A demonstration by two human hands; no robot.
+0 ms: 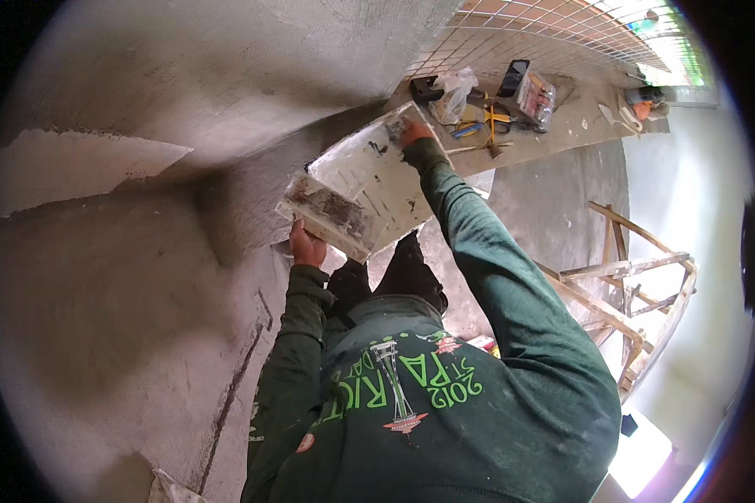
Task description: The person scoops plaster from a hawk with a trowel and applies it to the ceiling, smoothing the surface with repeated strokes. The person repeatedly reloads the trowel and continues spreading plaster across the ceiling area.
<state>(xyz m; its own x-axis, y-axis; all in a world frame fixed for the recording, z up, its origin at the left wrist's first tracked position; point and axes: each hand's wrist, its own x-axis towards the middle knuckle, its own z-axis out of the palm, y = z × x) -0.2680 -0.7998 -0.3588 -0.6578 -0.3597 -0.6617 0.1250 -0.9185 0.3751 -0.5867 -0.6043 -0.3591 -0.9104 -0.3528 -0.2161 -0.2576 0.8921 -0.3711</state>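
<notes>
So I'm standing here watching someone in a green sweatshirt handle a beat-up white board, splotched with dark marks, just above the middle of the frame. A shallow tray, all crusty and brown inside, sits at the board's lower left end; can't tell if the two are joined. The left hand has its fingers wrapped on the tray's lower edge, a proper grip. The right hand is up at the board's top right end, but I can't tell if it's gripping or just pressing. Upper right of the frame there's a ledge with a plastic bag, some tools with blue and yellow handles and a clear pack. Wire mesh runs above that, and a rough wooden stand is over at the right.
</notes>
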